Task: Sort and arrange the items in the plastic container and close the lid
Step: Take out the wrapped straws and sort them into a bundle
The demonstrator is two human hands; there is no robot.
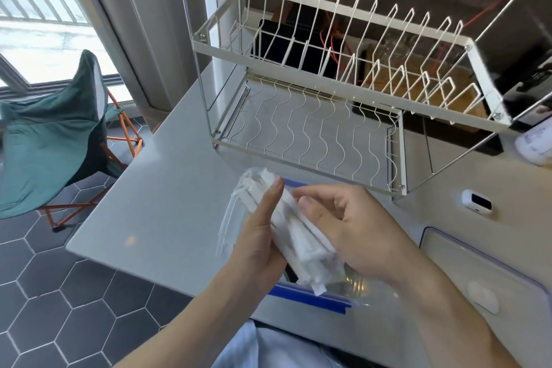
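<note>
Crinkly clear packet of white paper-wrapped sticks (294,236) between both hands (310,227)

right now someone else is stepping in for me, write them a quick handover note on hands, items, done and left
Left hand: grips the bundle of white paper-wrapped sticks in clear plastic, from its left side, above the counter.
Right hand: curled on the bundle's right side, fingertips on the wrapping.
Plastic container: blue-rimmed, directly under the hands at the counter's near edge, mostly hidden; contents cannot be made out.
Lid: clear with blue edge, lying on the counter to the right, off the container.
Done: nothing confirmable.
Left: set the bundle in the container, arrange it, fit the lid.
</note>
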